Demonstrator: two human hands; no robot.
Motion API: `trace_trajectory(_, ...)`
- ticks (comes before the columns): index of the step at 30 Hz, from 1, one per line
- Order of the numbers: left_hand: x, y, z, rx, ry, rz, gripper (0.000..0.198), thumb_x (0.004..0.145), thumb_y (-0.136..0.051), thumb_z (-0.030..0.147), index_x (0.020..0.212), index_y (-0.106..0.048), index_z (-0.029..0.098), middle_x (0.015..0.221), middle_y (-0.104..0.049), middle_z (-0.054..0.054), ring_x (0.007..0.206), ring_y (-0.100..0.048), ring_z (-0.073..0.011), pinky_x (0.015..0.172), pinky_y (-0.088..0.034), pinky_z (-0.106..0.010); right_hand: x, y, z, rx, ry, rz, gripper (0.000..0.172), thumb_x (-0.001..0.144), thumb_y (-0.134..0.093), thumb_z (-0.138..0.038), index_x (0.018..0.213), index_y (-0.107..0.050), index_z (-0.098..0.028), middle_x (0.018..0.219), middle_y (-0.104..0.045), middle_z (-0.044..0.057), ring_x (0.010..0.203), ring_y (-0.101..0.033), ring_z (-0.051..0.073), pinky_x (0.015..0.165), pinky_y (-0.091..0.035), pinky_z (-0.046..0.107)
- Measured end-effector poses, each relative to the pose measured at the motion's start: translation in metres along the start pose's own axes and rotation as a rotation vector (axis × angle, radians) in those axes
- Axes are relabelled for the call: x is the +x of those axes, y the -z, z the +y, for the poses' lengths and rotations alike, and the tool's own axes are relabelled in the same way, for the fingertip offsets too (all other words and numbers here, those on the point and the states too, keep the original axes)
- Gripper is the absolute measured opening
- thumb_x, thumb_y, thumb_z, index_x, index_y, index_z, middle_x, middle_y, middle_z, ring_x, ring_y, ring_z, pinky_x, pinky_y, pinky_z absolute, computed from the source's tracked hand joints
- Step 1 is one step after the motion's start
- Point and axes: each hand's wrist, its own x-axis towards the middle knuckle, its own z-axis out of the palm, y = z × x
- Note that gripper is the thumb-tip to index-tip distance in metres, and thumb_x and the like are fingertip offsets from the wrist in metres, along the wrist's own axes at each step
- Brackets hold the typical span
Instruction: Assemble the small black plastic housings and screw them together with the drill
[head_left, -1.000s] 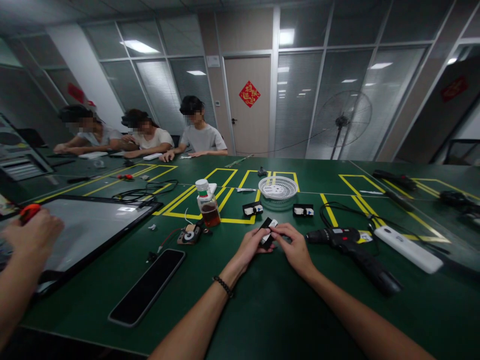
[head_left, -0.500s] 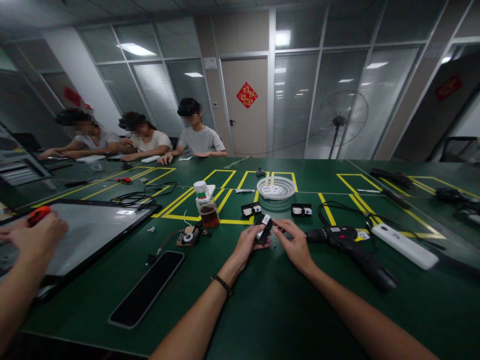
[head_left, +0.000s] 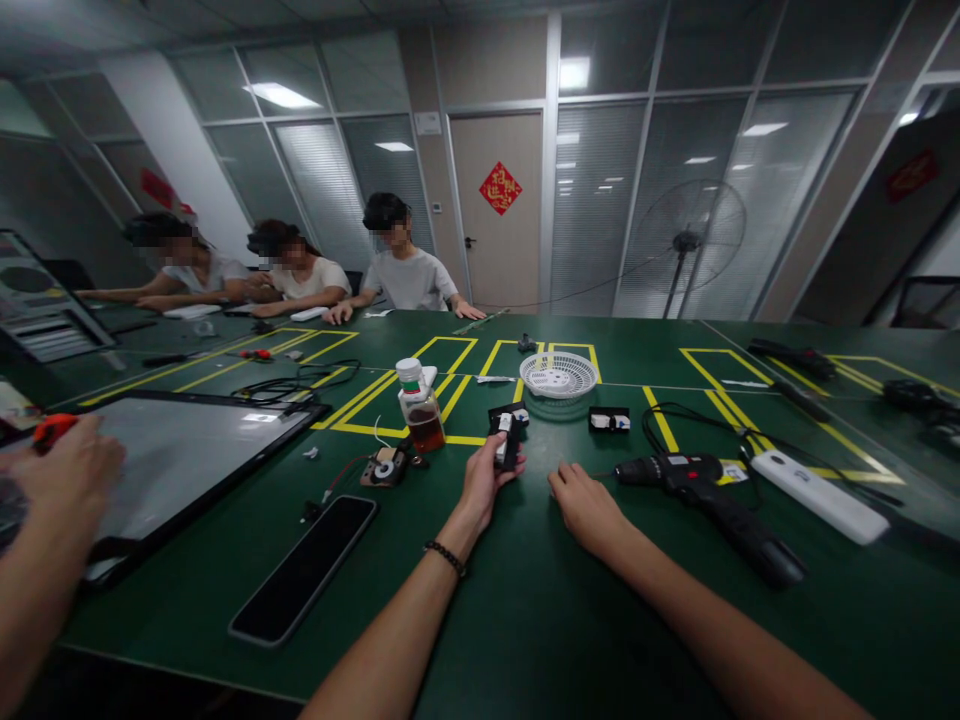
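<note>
My left hand (head_left: pixel 484 478) is closed around a small black part with a white label (head_left: pixel 507 441), held upright just above the green table (head_left: pixel 540 600). A beaded bracelet sits on that wrist. My right hand (head_left: pixel 583 503) rests on the table to the right of it, fingers loosely curled, holding nothing. A second small black part (head_left: pixel 507 411) lies just behind the held one and a third (head_left: pixel 608 420) lies to its right. A black cordless drill (head_left: pixel 705 500) lies close to my right hand.
A white round basket (head_left: pixel 558 375), a bottle of brown liquid (head_left: pixel 421 408), a small circuit board (head_left: pixel 385 467), a black phone (head_left: pixel 303 568), a large dark-framed panel (head_left: pixel 180 450) and a white remote (head_left: pixel 817 496) lie about. A neighbour's hand (head_left: pixel 60 480) at left grips an orange tool. Three people sit opposite.
My right hand let go of the black part and drew back onto the table. My left hand carried the part forward and to the left, towards the black part behind it.
</note>
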Motion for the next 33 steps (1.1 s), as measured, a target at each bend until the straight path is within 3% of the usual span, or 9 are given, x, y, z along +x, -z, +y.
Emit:
trace_trajectory(4, -0.003, -0.002, 0.001, -0.005, 0.005, -0.001, 0.044, 0.082, -0.061, 0.046, 0.106, -0.063, 0.01, 0.099, -0.069, -0.014, 0.081, -0.069, -0.0184, 0.073, -0.058, -0.032, 0.001, -0.005, 0.002, -0.054, -0.007, -0.067, 0.03, 0.083, -0.045, 0.002, 0.103, -0.06, -0.015, 0.102, -0.062, 0.016, 0.096, -0.056, 0.028, 0.072, -0.045, 0.032)
trace_trajectory(8, -0.005, -0.005, -0.001, 0.033, -0.012, -0.004, 0.044, 0.082, -0.06, 0.047, 0.105, -0.064, 0.01, 0.097, -0.068, -0.014, 0.08, -0.069, -0.0187, 0.071, -0.058, -0.031, -0.001, -0.006, 0.005, 0.051, 0.003, -0.009, 0.021, 0.084, -0.047, -0.002, 0.097, -0.06, -0.013, 0.098, -0.063, 0.016, 0.093, -0.057, 0.027, 0.077, -0.045, 0.035)
trace_trajectory(10, -0.006, -0.007, -0.003, 0.054, -0.015, -0.01, 0.043, 0.081, -0.062, 0.046, 0.106, -0.063, 0.01, 0.095, -0.069, -0.013, 0.078, -0.068, -0.0186, 0.069, -0.058, -0.031, 0.0, -0.006, 0.006, 0.239, -0.012, 0.054, 0.014, 0.089, -0.046, -0.011, 0.092, -0.06, -0.014, 0.092, -0.064, 0.013, 0.087, -0.059, 0.025, 0.077, -0.045, 0.034)
trace_trajectory(13, -0.008, -0.009, -0.005, 0.089, -0.016, -0.027, 0.041, 0.08, -0.065, 0.043, 0.107, -0.063, 0.012, 0.094, -0.069, -0.011, 0.076, -0.068, -0.0182, 0.067, -0.057, -0.03, 0.005, -0.009, 0.005, 0.706, -0.104, 0.137, 0.019, 0.095, -0.046, -0.029, 0.091, -0.06, -0.017, 0.082, -0.065, 0.007, 0.074, -0.061, 0.02, 0.069, -0.048, 0.031)
trace_trajectory(16, -0.01, -0.012, -0.007, 0.138, -0.037, -0.062, 0.037, 0.077, -0.069, 0.041, 0.103, -0.063, 0.014, 0.094, -0.069, -0.009, 0.075, -0.068, -0.0179, 0.069, -0.056, -0.03, 0.012, -0.015, 0.004, 1.202, -0.262, 0.203, 0.028, 0.091, -0.051, -0.044, 0.092, -0.06, -0.017, 0.078, -0.067, 0.005, 0.065, -0.062, 0.018, 0.059, -0.05, 0.029)
trace_trajectory(19, -0.011, -0.014, -0.008, 0.176, -0.02, -0.088, 0.036, 0.076, -0.07, 0.039, 0.101, -0.063, 0.015, 0.09, -0.069, -0.008, 0.073, -0.068, -0.0183, 0.07, -0.056, -0.031, 0.017, -0.017, 0.003, 1.452, -0.354, 0.303, 0.033, 0.085, -0.059, -0.048, 0.09, -0.062, -0.016, 0.079, -0.068, 0.006, 0.069, -0.064, 0.019, 0.064, -0.054, 0.031)
trace_trajectory(26, -0.013, -0.017, -0.013, 0.201, -0.015, -0.131, 0.04, 0.074, -0.073, 0.038, 0.106, -0.062, 0.016, 0.094, -0.07, -0.01, 0.074, -0.069, -0.0198, 0.071, -0.056, -0.033, 0.016, -0.007, -0.001, 1.496, -0.358, 0.385, 0.031, 0.082, -0.065, -0.044, 0.093, -0.066, -0.015, 0.081, -0.07, 0.006, 0.072, -0.066, 0.019, 0.07, -0.055, 0.033)
trace_trajectory(33, -0.013, -0.018, -0.016, 0.217, -0.039, -0.146, 0.039, 0.075, -0.071, 0.039, 0.104, -0.061, 0.015, 0.092, -0.069, -0.009, 0.072, -0.068, -0.0184, 0.07, -0.055, -0.032, 0.016, -0.009, 0.0, 1.426, -0.349, 0.407, 0.029, 0.082, -0.064, -0.043, 0.092, -0.066, -0.016, 0.077, -0.068, 0.005, 0.063, -0.061, 0.016, 0.057, -0.05, 0.027)
